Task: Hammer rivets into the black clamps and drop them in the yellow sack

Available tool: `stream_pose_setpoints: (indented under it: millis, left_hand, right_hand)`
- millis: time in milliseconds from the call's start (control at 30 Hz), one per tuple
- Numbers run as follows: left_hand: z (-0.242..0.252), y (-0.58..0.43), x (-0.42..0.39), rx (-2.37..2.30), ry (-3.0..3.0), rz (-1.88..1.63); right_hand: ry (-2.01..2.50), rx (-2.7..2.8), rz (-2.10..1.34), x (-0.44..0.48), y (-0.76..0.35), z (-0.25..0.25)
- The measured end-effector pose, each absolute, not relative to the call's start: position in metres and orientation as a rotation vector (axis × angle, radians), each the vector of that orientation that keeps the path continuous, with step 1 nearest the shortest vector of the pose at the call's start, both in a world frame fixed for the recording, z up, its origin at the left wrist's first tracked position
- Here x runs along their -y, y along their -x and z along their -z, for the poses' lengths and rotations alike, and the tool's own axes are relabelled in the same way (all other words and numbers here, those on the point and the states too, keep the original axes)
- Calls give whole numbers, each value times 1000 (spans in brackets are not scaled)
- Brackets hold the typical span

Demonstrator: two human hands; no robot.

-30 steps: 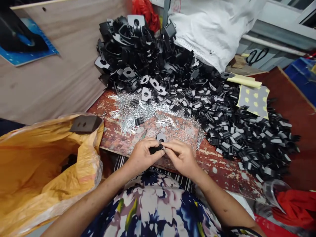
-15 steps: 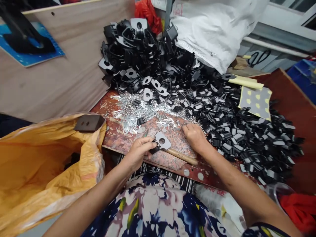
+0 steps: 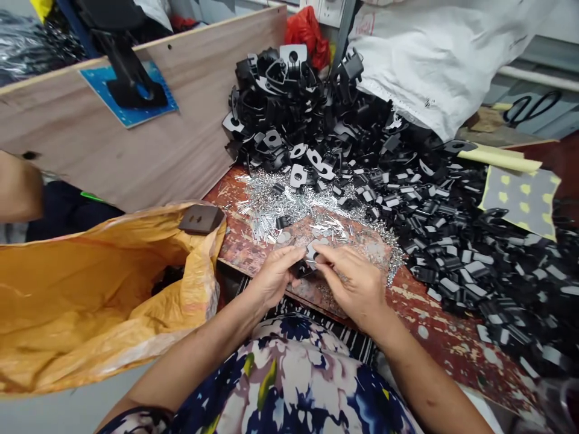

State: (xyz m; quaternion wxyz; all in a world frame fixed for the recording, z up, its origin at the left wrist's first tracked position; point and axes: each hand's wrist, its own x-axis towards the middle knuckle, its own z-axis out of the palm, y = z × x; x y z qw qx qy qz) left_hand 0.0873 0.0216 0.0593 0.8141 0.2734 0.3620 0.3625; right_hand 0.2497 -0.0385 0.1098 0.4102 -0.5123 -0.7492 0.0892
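Note:
My left hand (image 3: 274, 277) grips a small black plastic clip part with a grey holed tab (image 3: 308, 256) just above the worn red board (image 3: 434, 334). My right hand (image 3: 355, 280) meets it from the right, fingers pinched at the part; whatever it pinches is too small to name. Loose silver pins (image 3: 266, 208) lie scattered on the board right behind both hands. Behind them rises a heap of larger black holed clips (image 3: 289, 102), and to the right spreads a mass of small black pieces (image 3: 456, 241).
An open yellow sack (image 3: 104, 289) with a brown two-holed block (image 3: 201, 219) on its rim sits at the left. A wooden panel (image 3: 136, 150) stands behind it. A white sack (image 3: 443, 60), a grey-yellow sheet (image 3: 525, 199) and scissors (image 3: 531, 107) lie at the back right.
My right hand came back from the pins to the part in my left hand. A wooden-handled tool seen under the hands half a second ago is now hidden. The view shifted left.

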Motion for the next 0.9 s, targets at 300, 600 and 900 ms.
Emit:
stream_pose_setpoints:
  millis: [300, 600, 900]
  left_hand:
    - [-57, -82, -17, -739, -545, -794]
    - [-52, -85, -11, -720, -481, -888]
    - [-56, -95, -11, -753, -469, -970]
  right_hand:
    - [1340, 1882, -281, 34, -243, -107]
    - [1336, 2320, 195, 37, -226, -111]
    - [1210, 2420, 483, 21, -208, -106]
